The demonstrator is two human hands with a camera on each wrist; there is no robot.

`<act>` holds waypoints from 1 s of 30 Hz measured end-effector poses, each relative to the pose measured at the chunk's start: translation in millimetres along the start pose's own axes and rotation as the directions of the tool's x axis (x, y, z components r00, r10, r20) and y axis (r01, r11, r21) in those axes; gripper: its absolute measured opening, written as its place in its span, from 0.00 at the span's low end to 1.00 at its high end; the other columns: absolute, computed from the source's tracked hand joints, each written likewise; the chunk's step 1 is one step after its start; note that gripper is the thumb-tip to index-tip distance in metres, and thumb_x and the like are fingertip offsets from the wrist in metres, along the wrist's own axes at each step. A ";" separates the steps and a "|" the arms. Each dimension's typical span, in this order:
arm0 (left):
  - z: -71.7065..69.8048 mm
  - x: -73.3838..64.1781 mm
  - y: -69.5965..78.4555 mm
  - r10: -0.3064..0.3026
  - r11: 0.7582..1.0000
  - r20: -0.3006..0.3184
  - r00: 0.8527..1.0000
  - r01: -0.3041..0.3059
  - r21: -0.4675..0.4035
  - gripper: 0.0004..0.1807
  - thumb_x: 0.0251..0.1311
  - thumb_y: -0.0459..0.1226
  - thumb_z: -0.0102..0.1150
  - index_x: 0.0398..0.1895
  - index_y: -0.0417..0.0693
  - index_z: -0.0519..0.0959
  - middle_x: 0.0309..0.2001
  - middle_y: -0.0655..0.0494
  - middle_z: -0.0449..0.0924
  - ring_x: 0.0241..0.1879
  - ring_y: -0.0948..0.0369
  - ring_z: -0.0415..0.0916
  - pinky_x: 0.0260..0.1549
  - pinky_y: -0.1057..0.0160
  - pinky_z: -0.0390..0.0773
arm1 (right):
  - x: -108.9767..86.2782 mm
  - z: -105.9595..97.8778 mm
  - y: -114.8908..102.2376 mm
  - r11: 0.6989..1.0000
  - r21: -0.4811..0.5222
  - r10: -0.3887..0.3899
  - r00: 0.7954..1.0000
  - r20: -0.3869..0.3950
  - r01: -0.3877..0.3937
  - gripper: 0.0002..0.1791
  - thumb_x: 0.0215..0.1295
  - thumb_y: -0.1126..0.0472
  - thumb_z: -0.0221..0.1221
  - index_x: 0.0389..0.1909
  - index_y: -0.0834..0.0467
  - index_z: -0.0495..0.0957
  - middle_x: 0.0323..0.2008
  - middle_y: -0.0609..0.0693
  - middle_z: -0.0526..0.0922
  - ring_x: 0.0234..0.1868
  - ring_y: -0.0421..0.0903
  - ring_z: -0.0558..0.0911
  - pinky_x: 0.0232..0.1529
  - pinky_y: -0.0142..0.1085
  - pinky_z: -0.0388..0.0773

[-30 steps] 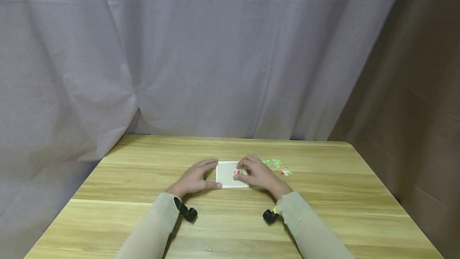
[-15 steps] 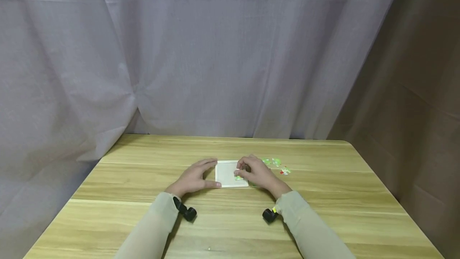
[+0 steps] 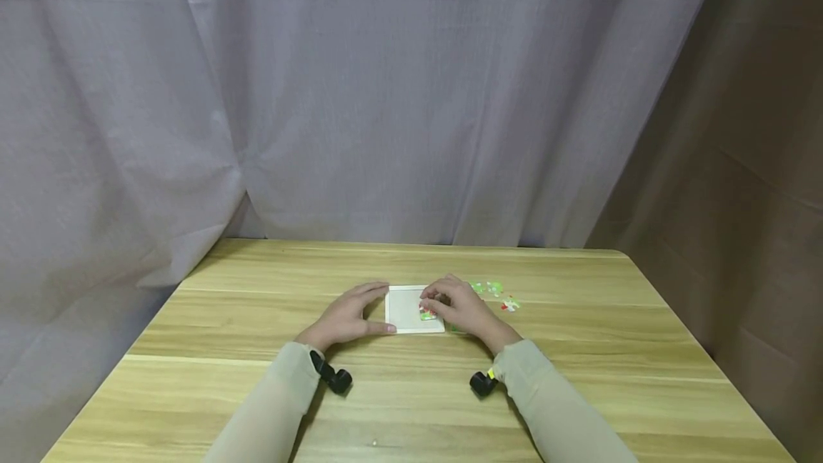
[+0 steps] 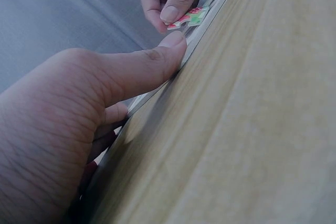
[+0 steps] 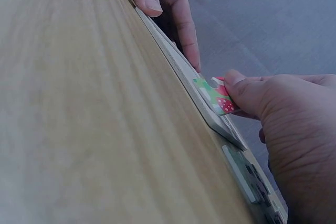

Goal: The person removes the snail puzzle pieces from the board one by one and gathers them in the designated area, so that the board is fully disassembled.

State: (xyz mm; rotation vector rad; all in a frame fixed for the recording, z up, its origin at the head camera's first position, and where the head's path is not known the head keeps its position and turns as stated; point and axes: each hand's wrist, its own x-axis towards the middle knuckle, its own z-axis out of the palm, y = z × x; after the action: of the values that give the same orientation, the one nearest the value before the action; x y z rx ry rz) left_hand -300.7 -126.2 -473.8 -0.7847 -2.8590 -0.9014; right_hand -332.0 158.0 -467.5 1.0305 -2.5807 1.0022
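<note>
A flat, white-rimmed tray (image 3: 411, 331) with a grey inside lies on the table. My left hand (image 3: 350, 314) rests at its left end, the straight thumb on the near corner and the fingers by the far corner. Over the right part of the tray, my right hand (image 3: 459, 306) pinches a jigsaw piece (image 5: 216, 97) between thumb and fingers. The piece is red, green and white with a dotted red patch, and sits tilted close above the tray. Part of the tray's right side is hidden behind the right hand.
Several green and white jigsaw pieces (image 3: 494, 289) lie on the wooden table (image 3: 411, 399) right of the tray, with a red and white one (image 3: 510, 304) closest to the right side. A grey curtain (image 3: 360, 91) hangs behind the table.
The jigsaw piece has been turned in the right hand's fingers, and its red part shows differently. The left hand and the tray have stayed put.
</note>
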 end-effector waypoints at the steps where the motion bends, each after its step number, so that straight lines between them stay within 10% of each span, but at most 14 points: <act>1: 0.1 -0.1 0.0 0.000 1.000 -0.001 1.000 0.000 -0.002 0.51 0.50 0.65 0.68 0.75 0.52 0.67 0.75 0.53 0.62 0.73 0.50 0.58 0.71 0.43 0.57 | -0.1 0.1 0.0 1.000 0.002 0.002 1.000 0.002 -0.002 0.07 0.69 0.53 0.65 0.42 0.49 0.86 0.38 0.37 0.80 0.38 0.37 0.76 0.39 0.34 0.80; 18: -0.5 -1.1 -1.1 -0.003 1.000 -0.006 1.000 0.003 -0.011 0.51 0.50 0.65 0.68 0.75 0.52 0.67 0.75 0.54 0.62 0.74 0.50 0.58 0.72 0.43 0.56 | -4.8 -9.0 3.6 0.995 0.103 0.023 0.992 -0.126 -0.010 0.05 0.68 0.54 0.66 0.40 0.49 0.87 0.36 0.38 0.83 0.32 0.40 0.76 0.30 0.33 0.77; 30: -2.3 -2.4 0.1 0.014 1.000 0.002 1.000 -0.013 -0.018 0.52 0.50 0.66 0.67 0.75 0.52 0.66 0.76 0.53 0.61 0.74 0.50 0.57 0.72 0.43 0.56 | -60.9 -68.6 42.2 0.983 0.095 0.175 0.966 -0.191 -0.159 0.06 0.67 0.52 0.66 0.39 0.48 0.88 0.35 0.40 0.85 0.29 0.43 0.76 0.28 0.33 0.74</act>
State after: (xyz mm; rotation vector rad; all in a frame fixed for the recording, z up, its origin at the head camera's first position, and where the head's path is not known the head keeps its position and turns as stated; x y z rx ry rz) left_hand -298.7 -128.5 -472.3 -0.8063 -2.8478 -0.9271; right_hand -319.9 258.0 -462.0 0.6967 -2.5127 1.1905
